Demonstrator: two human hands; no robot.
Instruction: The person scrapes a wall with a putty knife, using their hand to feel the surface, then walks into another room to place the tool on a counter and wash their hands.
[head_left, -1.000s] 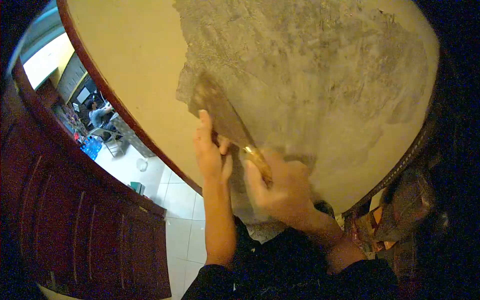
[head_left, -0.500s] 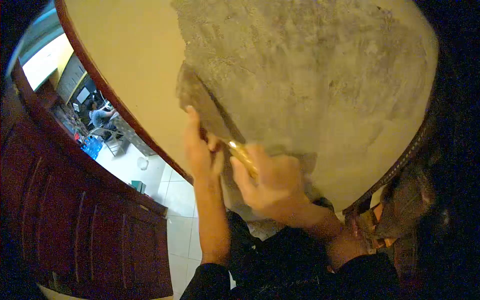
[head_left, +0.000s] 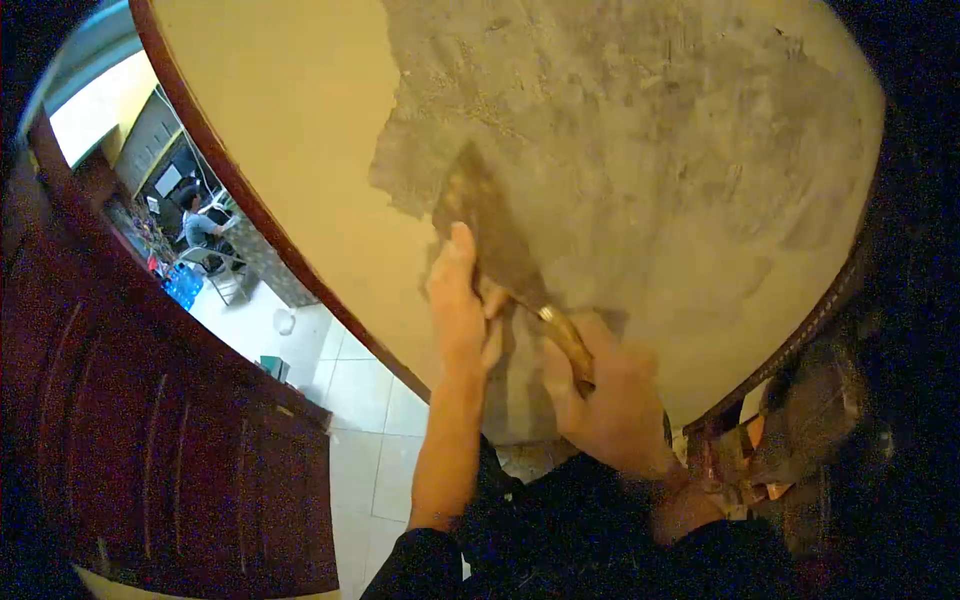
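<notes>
My right hand, smeared by motion, is wrapped round the wooden handle of a trowel. The pointed, plaster-stained blade slants up and left against the wall. Beside the blade's lower left edge is my left hand, one finger stretched up along the metal and other fingers bent at the edge near the handle. Grey plaster covers most of the wall in front of me, with rough streaks and a ragged left border. Left of that border the wall shows smooth yellow paint.
A reddish-brown frame edges the wall on the left. Past it are a dark panelled door, a tiled floor and a seated person on a chair. Cluttered items stand in shadow at lower right.
Both hands and the trowel have moved right across the wall, off the yellow border and onto the grey plaster. The view has shifted slightly.
</notes>
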